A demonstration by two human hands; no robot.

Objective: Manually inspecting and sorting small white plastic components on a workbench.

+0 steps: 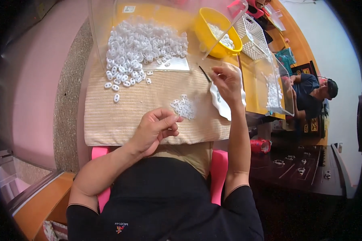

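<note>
My left hand (159,127) is closed in a pinch by the table's front edge; a small thing seems to be at its fingertips, too small to name. Just beyond it lies a little heap of small white pieces (183,107) on the striped beige cloth (149,100). My right hand (229,83) hovers over a white wavy-edged dish (221,105), fingers bent together; what they hold, if anything, is hidden. A thin black stick (204,74) slants beside those fingers; I cannot tell whether they touch it. A large pile of white oval two-holed pieces (142,44) spreads at the back left.
A clear plastic bin (97,40) lies around the large pile. Behind my right hand stand a yellow basin (205,34) with white pieces and a white perforated basket (251,38). Farther right are a clear box (287,102) of white pieces and another person (311,96).
</note>
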